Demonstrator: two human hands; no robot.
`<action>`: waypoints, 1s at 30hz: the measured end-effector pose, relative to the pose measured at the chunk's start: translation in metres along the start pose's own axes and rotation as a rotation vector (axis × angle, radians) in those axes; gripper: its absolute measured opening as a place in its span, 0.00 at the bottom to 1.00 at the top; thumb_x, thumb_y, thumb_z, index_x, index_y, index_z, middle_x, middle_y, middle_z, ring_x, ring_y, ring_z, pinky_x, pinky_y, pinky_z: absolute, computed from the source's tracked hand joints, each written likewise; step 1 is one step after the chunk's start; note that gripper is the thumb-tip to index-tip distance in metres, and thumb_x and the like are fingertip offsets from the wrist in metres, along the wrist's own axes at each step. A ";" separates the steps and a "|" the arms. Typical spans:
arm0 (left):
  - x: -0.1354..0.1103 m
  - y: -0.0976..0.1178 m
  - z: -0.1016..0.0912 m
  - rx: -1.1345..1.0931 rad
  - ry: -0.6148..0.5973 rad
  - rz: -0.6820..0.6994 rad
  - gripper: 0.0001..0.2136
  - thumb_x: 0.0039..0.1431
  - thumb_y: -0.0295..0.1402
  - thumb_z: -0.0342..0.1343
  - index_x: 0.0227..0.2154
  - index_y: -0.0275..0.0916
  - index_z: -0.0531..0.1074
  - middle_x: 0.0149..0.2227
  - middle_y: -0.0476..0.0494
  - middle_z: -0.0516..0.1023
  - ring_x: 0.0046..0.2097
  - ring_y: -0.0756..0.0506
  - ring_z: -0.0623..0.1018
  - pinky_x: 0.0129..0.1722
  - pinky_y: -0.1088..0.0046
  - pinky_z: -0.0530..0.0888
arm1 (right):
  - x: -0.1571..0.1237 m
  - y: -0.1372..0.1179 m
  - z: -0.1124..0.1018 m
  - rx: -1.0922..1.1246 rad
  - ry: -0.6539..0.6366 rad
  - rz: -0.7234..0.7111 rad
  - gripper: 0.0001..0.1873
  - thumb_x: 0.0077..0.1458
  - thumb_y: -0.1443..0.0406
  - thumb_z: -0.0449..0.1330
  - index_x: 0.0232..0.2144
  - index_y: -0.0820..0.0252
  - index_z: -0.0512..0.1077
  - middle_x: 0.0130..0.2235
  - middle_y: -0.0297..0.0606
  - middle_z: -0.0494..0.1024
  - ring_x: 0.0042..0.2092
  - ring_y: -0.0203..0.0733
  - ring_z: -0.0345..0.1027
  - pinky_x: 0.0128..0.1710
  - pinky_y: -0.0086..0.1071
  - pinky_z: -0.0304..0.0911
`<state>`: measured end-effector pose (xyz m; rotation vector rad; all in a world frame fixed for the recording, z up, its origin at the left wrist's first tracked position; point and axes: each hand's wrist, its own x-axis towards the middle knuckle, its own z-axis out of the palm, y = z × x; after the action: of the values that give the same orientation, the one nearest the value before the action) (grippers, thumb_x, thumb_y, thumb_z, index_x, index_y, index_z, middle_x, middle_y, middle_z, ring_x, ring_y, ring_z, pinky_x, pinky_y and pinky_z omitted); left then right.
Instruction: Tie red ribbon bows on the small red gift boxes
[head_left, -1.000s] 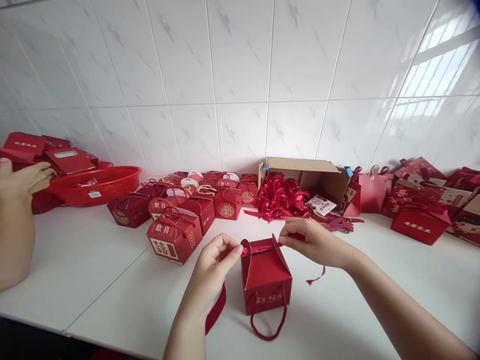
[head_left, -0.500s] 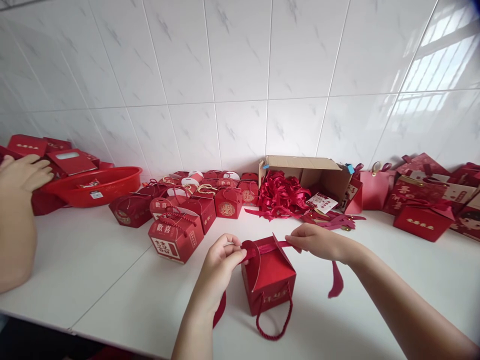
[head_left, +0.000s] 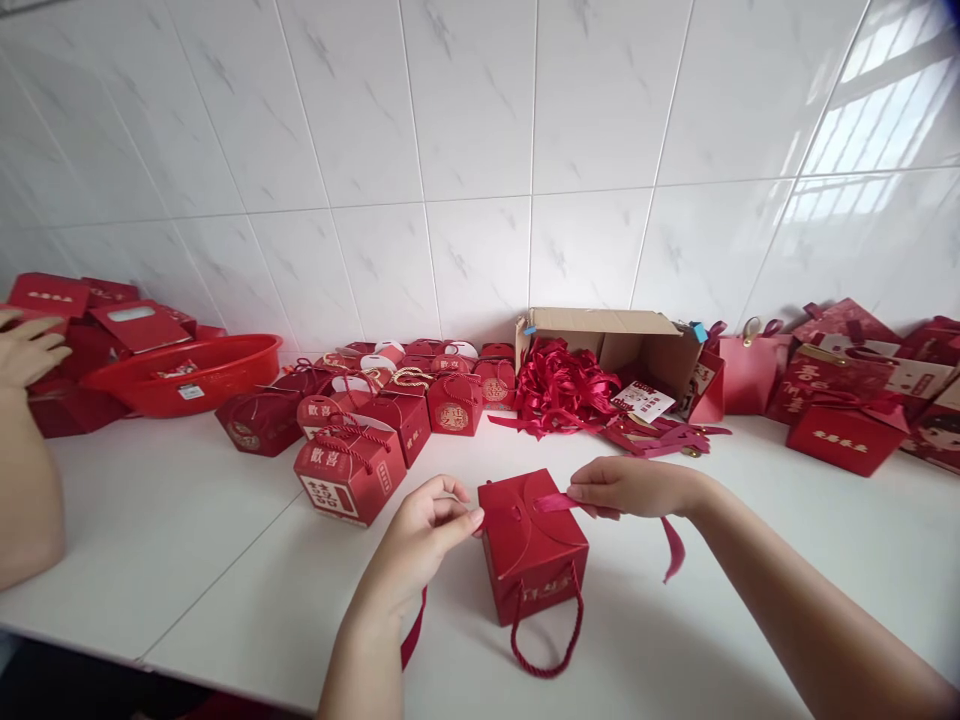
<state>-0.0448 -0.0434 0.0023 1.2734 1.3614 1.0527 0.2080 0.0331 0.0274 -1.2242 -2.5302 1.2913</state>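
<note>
A red gift box [head_left: 536, 570] with gold lettering stands upright on the white table in front of me. Its curved top flaps now lie flat, and a twisted red cord handle [head_left: 551, 668] droops over its front. To the right of the lid, my right hand [head_left: 611, 487] pinches a dark red ribbon [head_left: 553, 503] that comes out of the top; a loose tail hangs beneath that hand. My left hand [head_left: 435, 525] is at the box's left edge, thumb and fingers pinched on the ribbon's other side, whose end dangles by the wrist.
Several finished-looking red boxes [head_left: 349, 480] stand in a group at left centre. Behind, a cardboard box [head_left: 607, 322] lies on its side with red ribbons [head_left: 566, 390] spilling out. A red basin [head_left: 225, 375] and another person's hand [head_left: 30, 350] are at left, gift bags [head_left: 754, 375] at right.
The box's raised top flaps have come down flat. My left hand has shifted slightly left and down, my right hand slightly down, with the ribbon between them. The other person's hand moved left.
</note>
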 end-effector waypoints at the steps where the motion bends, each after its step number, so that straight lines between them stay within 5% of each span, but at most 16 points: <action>1: 0.000 -0.002 0.000 0.010 0.000 0.000 0.10 0.49 0.35 0.60 0.30 0.40 0.64 0.24 0.53 0.73 0.33 0.48 0.73 0.37 0.74 0.63 | 0.000 0.000 0.000 -0.004 -0.006 0.000 0.23 0.58 0.50 0.47 0.21 0.59 0.63 0.23 0.32 0.65 0.26 0.34 0.56 0.28 0.29 0.55; 5: 0.001 -0.005 -0.003 0.116 0.108 0.033 0.09 0.50 0.39 0.59 0.30 0.41 0.67 0.29 0.49 0.75 0.38 0.45 0.74 0.40 0.72 0.64 | -0.002 0.001 0.001 -0.098 0.045 0.056 0.22 0.57 0.50 0.47 0.25 0.58 0.69 0.32 0.39 0.73 0.33 0.41 0.66 0.33 0.32 0.61; 9: -0.015 0.008 -0.013 0.262 0.438 0.099 0.12 0.48 0.42 0.59 0.32 0.41 0.72 0.41 0.43 0.76 0.48 0.40 0.71 0.45 0.70 0.65 | -0.013 -0.002 -0.006 -0.290 0.468 0.122 0.17 0.56 0.54 0.50 0.41 0.55 0.72 0.47 0.44 0.72 0.48 0.51 0.65 0.42 0.38 0.61; 11: -0.031 0.017 -0.017 0.310 0.386 0.090 0.13 0.48 0.44 0.58 0.32 0.40 0.74 0.38 0.43 0.77 0.46 0.40 0.73 0.44 0.71 0.66 | -0.023 -0.008 -0.010 -0.263 0.504 0.097 0.16 0.57 0.57 0.50 0.39 0.56 0.73 0.43 0.44 0.75 0.43 0.48 0.68 0.39 0.36 0.62; 16: -0.054 0.017 -0.004 0.502 -0.074 -0.143 0.14 0.50 0.42 0.56 0.37 0.43 0.76 0.25 0.50 0.77 0.25 0.46 0.74 0.30 0.73 0.67 | -0.036 -0.025 -0.002 -0.199 0.028 -0.017 0.13 0.53 0.63 0.52 0.32 0.56 0.77 0.28 0.36 0.79 0.27 0.39 0.70 0.24 0.29 0.59; 19: -0.045 0.002 0.006 0.615 -0.201 -0.201 0.07 0.51 0.38 0.54 0.30 0.42 0.74 0.17 0.50 0.75 0.23 0.45 0.73 0.25 0.74 0.62 | -0.025 -0.022 0.013 -0.209 -0.080 0.071 0.12 0.48 0.64 0.55 0.34 0.55 0.77 0.21 0.34 0.76 0.22 0.38 0.67 0.19 0.28 0.55; 22: -0.031 -0.012 0.006 0.563 -0.162 -0.228 0.10 0.51 0.34 0.53 0.37 0.42 0.73 0.15 0.50 0.74 0.25 0.44 0.74 0.25 0.74 0.62 | -0.009 -0.010 0.020 -0.084 -0.098 0.262 0.30 0.44 0.66 0.58 0.53 0.55 0.67 0.16 0.31 0.73 0.16 0.38 0.64 0.16 0.28 0.56; 25: -0.023 -0.015 -0.002 0.391 -0.052 -0.119 0.21 0.49 0.34 0.55 0.48 0.42 0.68 0.23 0.49 0.77 0.28 0.45 0.75 0.30 0.74 0.66 | -0.003 0.001 0.013 -0.008 0.115 0.329 0.40 0.48 0.64 0.57 0.63 0.56 0.51 0.18 0.32 0.74 0.15 0.38 0.64 0.15 0.30 0.59; 28: -0.021 -0.006 -0.007 0.251 0.138 0.013 0.26 0.49 0.34 0.57 0.53 0.42 0.63 0.37 0.44 0.78 0.37 0.45 0.76 0.38 0.72 0.68 | -0.011 0.001 -0.003 0.198 0.405 0.127 0.37 0.51 0.62 0.58 0.62 0.50 0.51 0.34 0.40 0.79 0.25 0.39 0.72 0.20 0.30 0.65; 30: -0.021 0.004 -0.006 0.105 0.237 0.091 0.28 0.48 0.34 0.58 0.54 0.43 0.61 0.43 0.42 0.76 0.43 0.44 0.75 0.43 0.70 0.69 | -0.022 -0.004 -0.013 0.394 0.413 -0.043 0.32 0.51 0.62 0.59 0.58 0.49 0.58 0.43 0.41 0.76 0.34 0.40 0.74 0.26 0.29 0.68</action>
<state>-0.0503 -0.0642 0.0095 1.3295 1.5661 1.2407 0.2255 0.0256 0.0451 -1.1894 -1.9003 1.2850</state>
